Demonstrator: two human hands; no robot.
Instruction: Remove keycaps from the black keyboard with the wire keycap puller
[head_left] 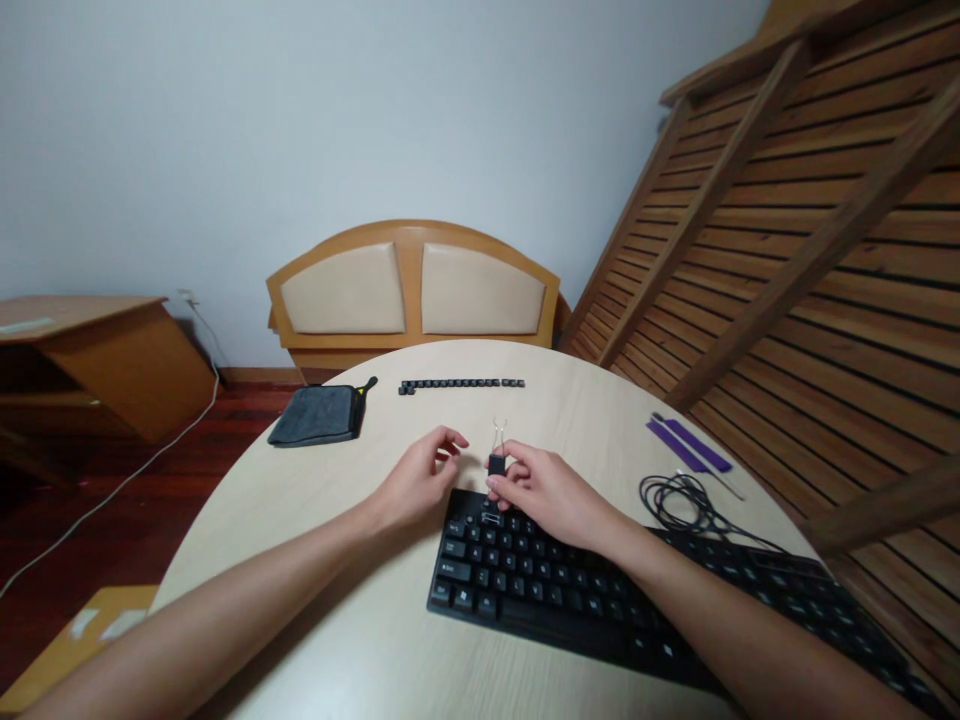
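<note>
Binder clip (496, 464), 1: black body, looped wire handles; frame centre, pinched between thumb and fingers of the right hand (551, 490), above the upper-left corner of the keyboard (517, 585).
Left hand (424, 475): just beside, fingers loosely curled, thumb parted.
Keyboard: black, rectangular, lower centre to lower right.
Keycaps (450, 383): small black blocks, lined up above centre.
Pouch (315, 415), 1: dark grey, soft-looking, left of centre; contents hidden.
Strips (701, 447), 2: flat, purple, right.
Cable (694, 518): thin, black, coiled, right.
Table (360, 640): pale wood grain, curved edge.
</note>
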